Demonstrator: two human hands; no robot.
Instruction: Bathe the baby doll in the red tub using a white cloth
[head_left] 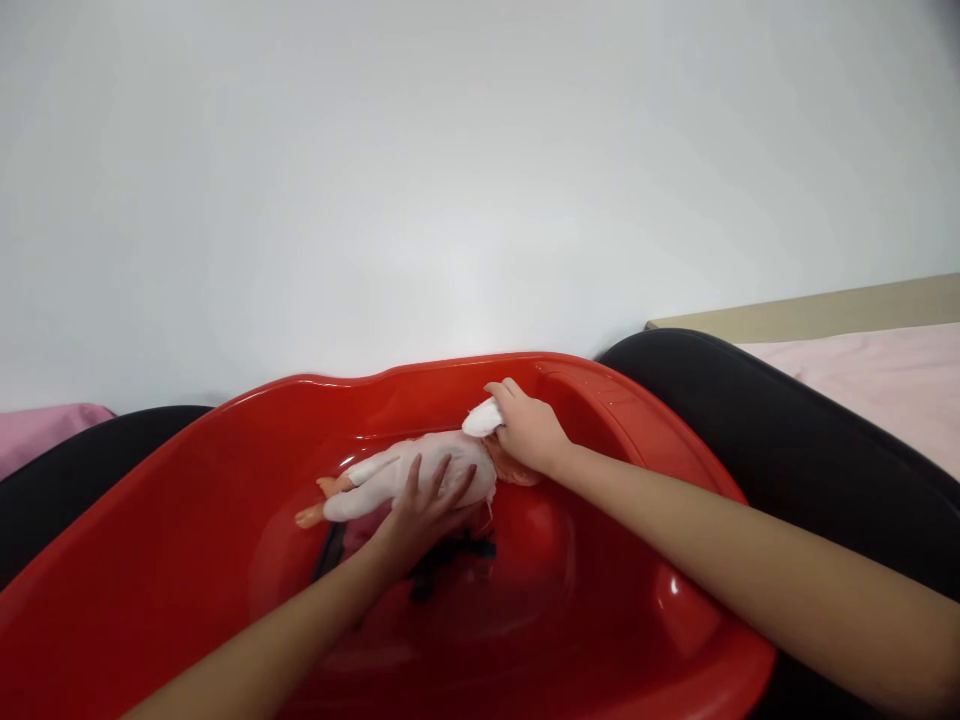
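The left hand (pixel 424 520) lies splayed, gripping nothing, on the torso of a white-clad doll (pixel 430 450) stretched left to right — feet leftward, head end beside the right hand (pixel 529 428), which clutches a white cloth (pixel 481 419) — inside the red tub (pixel 187 540).

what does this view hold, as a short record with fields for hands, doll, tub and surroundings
left hand: fingers spread over the doll's torso
right hand: gripping a white cloth at the doll's head end
doll: lying in white clothing, bare feet toward the left of the picture; head mostly hidden
tub: red, glossy, dark patches on its bottom, unclear what
surroundings: pale wall behind; pink fabric at right
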